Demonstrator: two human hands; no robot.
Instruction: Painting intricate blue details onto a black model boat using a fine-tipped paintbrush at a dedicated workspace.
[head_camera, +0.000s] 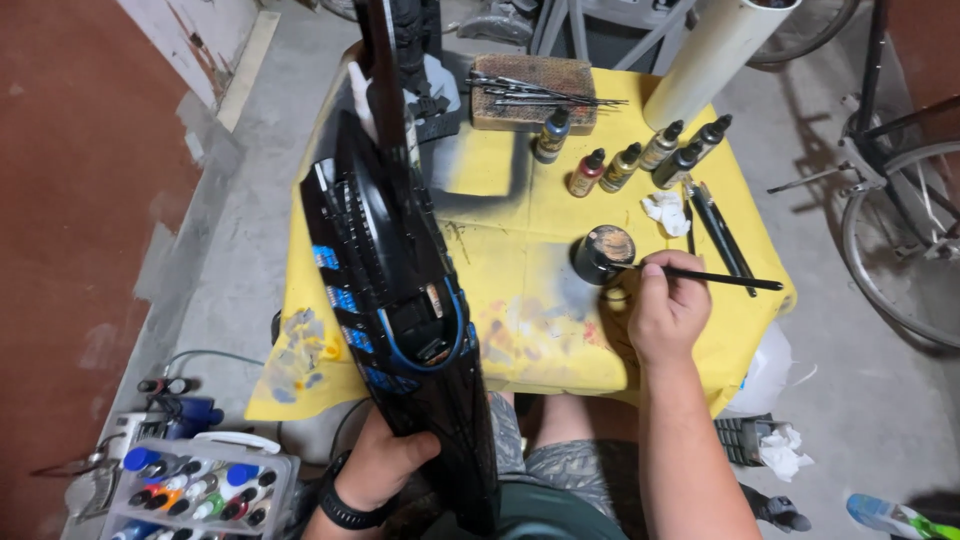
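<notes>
left hand grips black model; right hand holds brush.

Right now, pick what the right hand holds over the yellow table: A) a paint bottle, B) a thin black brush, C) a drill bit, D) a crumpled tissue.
B: the right hand pinches a thin black brush, its tip at the small dark paint pot.

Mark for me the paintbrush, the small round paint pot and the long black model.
paintbrush (715, 276), head view, middle of its black handle.
small round paint pot (603, 252), head view, its paint-smeared top.
long black model (395, 270), head view, mid-body beside the blue details.
</notes>
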